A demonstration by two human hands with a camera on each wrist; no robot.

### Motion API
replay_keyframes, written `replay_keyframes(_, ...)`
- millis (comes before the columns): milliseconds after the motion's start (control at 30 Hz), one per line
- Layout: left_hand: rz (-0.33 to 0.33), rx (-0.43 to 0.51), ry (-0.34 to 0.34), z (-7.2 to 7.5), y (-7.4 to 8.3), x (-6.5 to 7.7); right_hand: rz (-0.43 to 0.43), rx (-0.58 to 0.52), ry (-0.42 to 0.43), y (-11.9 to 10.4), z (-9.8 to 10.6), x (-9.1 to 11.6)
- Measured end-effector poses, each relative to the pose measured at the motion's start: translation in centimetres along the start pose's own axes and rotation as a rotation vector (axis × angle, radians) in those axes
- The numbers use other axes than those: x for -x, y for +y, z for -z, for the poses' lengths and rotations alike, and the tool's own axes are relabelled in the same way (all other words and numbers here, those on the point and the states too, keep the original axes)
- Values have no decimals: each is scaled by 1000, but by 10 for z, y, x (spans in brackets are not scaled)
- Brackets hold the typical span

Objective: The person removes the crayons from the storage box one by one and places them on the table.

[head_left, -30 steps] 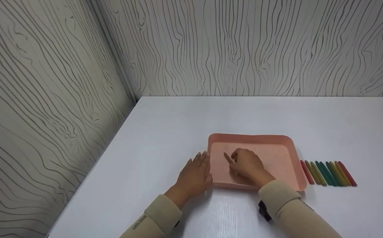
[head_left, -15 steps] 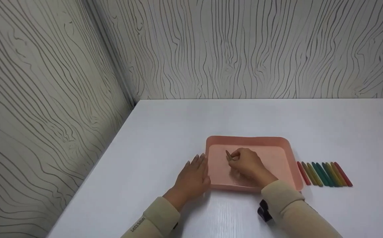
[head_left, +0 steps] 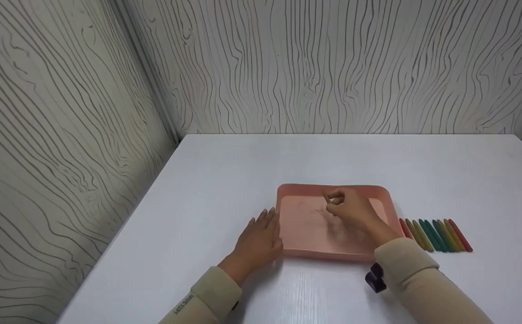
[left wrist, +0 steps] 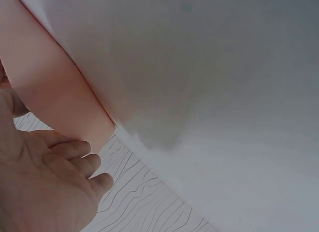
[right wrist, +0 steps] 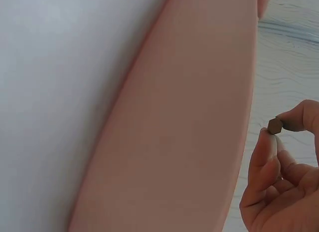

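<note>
My right hand (head_left: 353, 211) pinches a thin brown crayon (head_left: 326, 197) between thumb and fingertips, above the pink tray (head_left: 297, 229). Seen end-on in the right wrist view, the crayon (right wrist: 275, 125) has a six-sided end, and the other fingers curl beneath it. My left hand (head_left: 257, 238) rests beside the tray's left side, fingers extended along it. In the left wrist view, that hand (left wrist: 55, 177) has its fingertips right at the tray's outer wall (left wrist: 65, 97). A faint mark shows on the tray floor near the right hand's shadow.
Just right of the tray, a row of several crayons (head_left: 438, 235) in red, olive, yellow and green lies on the white table (head_left: 225, 175). My right forearm partly overlaps the row's near left end. Wood-patterned walls (head_left: 315, 67) stand behind and to the left.
My right hand has lifted the brown crayon up from the tray floor and moved right and away from me. The left hand keeps its place at the tray's side.
</note>
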State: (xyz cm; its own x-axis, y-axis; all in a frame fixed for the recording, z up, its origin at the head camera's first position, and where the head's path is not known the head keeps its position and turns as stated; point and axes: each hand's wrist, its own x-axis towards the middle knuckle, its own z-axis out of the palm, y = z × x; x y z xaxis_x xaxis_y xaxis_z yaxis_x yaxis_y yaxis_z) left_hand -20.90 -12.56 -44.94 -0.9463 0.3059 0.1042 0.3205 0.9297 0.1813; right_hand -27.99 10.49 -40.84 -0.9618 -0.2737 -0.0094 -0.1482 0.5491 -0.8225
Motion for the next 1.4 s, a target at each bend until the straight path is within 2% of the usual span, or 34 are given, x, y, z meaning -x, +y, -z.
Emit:
replay_keyframes(100, 6, -12, -17, -1, 1, 0, 3, 2, 24, 6, 11, 3)
replay_keyframes(233, 2, -18, -24, 0, 0, 1, 29, 76, 79, 14, 27, 7)
replay_keyframes(433, 4, 6, -3, 3, 0, 1, -13, 137, 84, 27, 53, 16)
replay_keyframes(767, 1, 19, -3, -1, -2, 1, -60, 257, 158, 58, 96, 35)
replay_keyframes(1133, -20, 41, 22, -1, -5, 4, -189, 282, 220, 96, 125, 58)
replay_keyframes(1400, -38, 54, 26, -1, -4, 5, -195, 307, 226, 115, 144, 77)
